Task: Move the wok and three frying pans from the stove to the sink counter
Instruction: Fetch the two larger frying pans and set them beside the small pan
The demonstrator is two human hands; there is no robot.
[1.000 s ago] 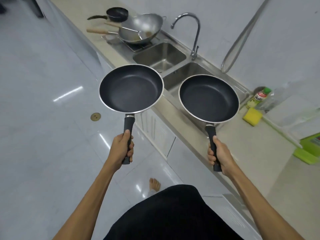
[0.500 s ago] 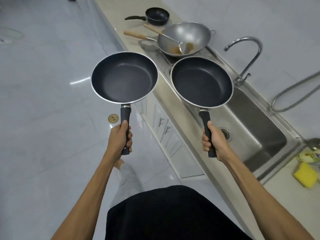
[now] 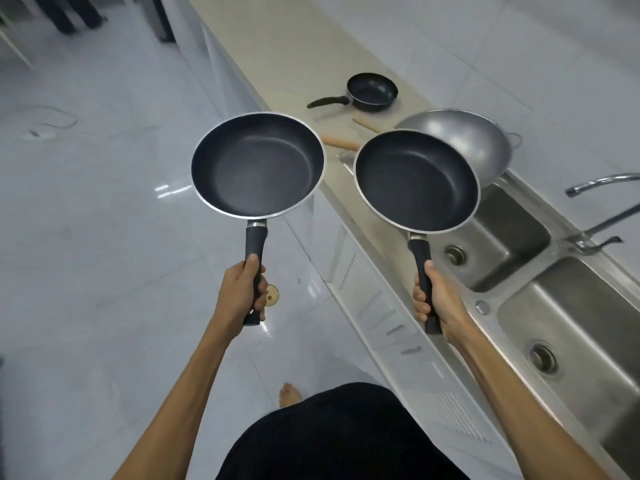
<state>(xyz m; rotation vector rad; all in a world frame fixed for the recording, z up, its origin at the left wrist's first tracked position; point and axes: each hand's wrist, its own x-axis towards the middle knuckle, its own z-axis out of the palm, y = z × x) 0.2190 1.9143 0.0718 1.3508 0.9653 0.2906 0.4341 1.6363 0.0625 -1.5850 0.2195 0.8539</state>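
My left hand (image 3: 240, 295) grips the black handle of a dark non-stick frying pan (image 3: 258, 164), held level over the floor beside the counter. My right hand (image 3: 434, 299) grips the handle of a second, matching frying pan (image 3: 417, 181), held above the counter edge and the near sink basin. Behind that pan sits the steel wok (image 3: 464, 140), partly hidden by it, with wooden handles showing at its left. A small black frying pan (image 3: 372, 92) rests on the beige counter (image 3: 277, 46) beyond the wok.
A double stainless sink (image 3: 554, 299) lies at the right, with a curved faucet (image 3: 602, 185) over it. White cabinet doors (image 3: 374, 306) run below the counter. The glossy tiled floor (image 3: 86, 237) has a round drain cover near my left hand. My bare foot shows below.
I have walked along the counter toward the wok. The sink now lies beside and behind my right hand, and the wok and small pan look closer. Both pans stay gripped and level.
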